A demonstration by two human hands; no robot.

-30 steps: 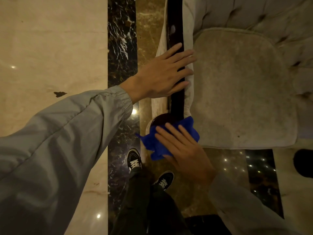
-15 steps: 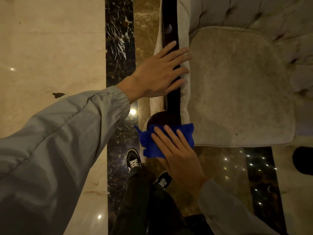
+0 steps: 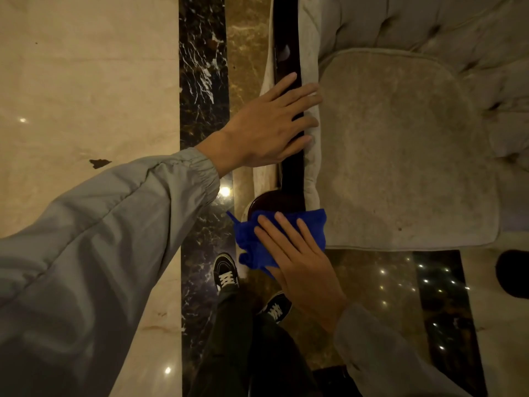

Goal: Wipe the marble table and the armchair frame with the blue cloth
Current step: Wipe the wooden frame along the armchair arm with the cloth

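Note:
I look straight down at a grey armchair whose dark polished wooden armrest [image 3: 287, 38] runs from the top of the view down to a rounded front end. My left hand [image 3: 266, 127] lies flat on that armrest with the fingers spread, holding nothing. My right hand [image 3: 297, 259] presses the blue cloth [image 3: 252, 242] over the armrest's rounded front end, fingers pointing up and left. The cloth hides the tip of the wood. No marble table is in view.
The grey seat cushion [image 3: 400, 150] fills the right side, with tufted upholstery behind it. Below is a glossy marble floor [image 3: 71, 96] with a black veined strip [image 3: 203, 67]. My black sneakers [image 3: 226, 273] stand just in front of the chair. A dark round object [image 3: 512, 273] sits at the right edge.
My right hand has shifted the blue cloth slightly up and left on the armrest's front end. My left hand stays flat on the armrest.

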